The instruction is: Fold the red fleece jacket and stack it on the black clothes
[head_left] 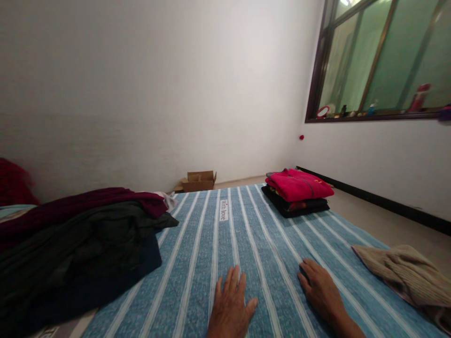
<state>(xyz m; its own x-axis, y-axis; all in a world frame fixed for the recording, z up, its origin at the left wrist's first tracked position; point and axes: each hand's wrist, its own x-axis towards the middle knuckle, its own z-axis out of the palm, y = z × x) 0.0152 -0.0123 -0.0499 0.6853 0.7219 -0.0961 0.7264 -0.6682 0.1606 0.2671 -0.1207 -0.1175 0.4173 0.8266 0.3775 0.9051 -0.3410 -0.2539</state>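
Note:
My left hand [230, 303] lies palm down on the blue and white striped bedsheet [190, 263], fingers stretched out and thumb apart, holding nothing. To its right, my right hand [321, 291] rests on the same sheet with its fingers loosely extended and no object in it. Beyond the right hand sits a stack of folded clothes, a bright pink garment [299, 184] on top of black ones [303, 208]. A beige ribbed garment [405, 272] lies at the right edge of the bed.
Dark green [91, 239] and maroon clothes [102, 199] are heaped loosely on the left side of the bed. An open cardboard box [200, 181] stands past the far edge. A window [377, 61] with small items on its sill is at upper right.

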